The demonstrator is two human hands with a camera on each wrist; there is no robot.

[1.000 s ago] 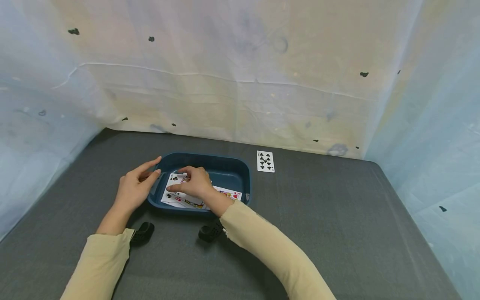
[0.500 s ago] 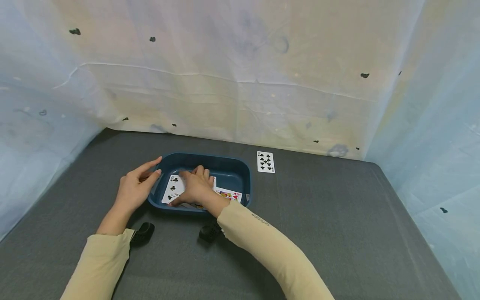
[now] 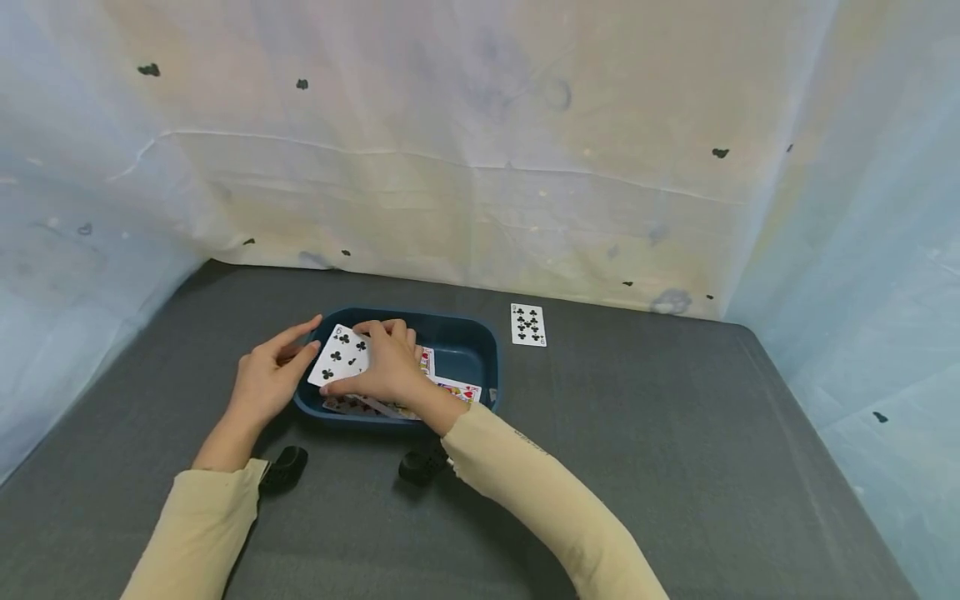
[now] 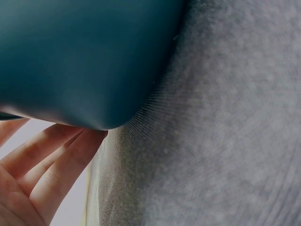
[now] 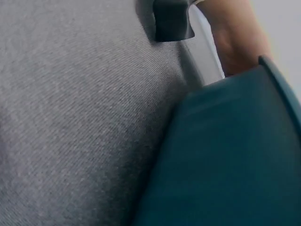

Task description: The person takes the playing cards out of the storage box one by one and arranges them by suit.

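In the head view my right hand (image 3: 384,364) pinches a white playing card (image 3: 337,357) with several black clubs on it. The card is tilted up over the left part of a dark blue tray (image 3: 462,332). Beneath that hand, more playing cards lie in the tray, among them a red-suited face card (image 3: 460,387), partly covered. My left hand (image 3: 270,372) holds the tray's left end, thumb at the rim. The left wrist view shows its fingers (image 4: 66,165) against the tray's outer wall. Only the tray's side and part of a hand appear in the right wrist view.
Another clubs card (image 3: 528,325) lies face up on the grey table (image 3: 645,433), right of the tray. Black wrist devices (image 3: 285,468) stick out below both cuffs. A pale spotted cloth (image 3: 480,200) hangs behind the table and along both sides.
My right hand first loosens and reaches lower into the tray, then lifts a clubs card from the pile, up and slightly left. The left hand stays at the tray's end.
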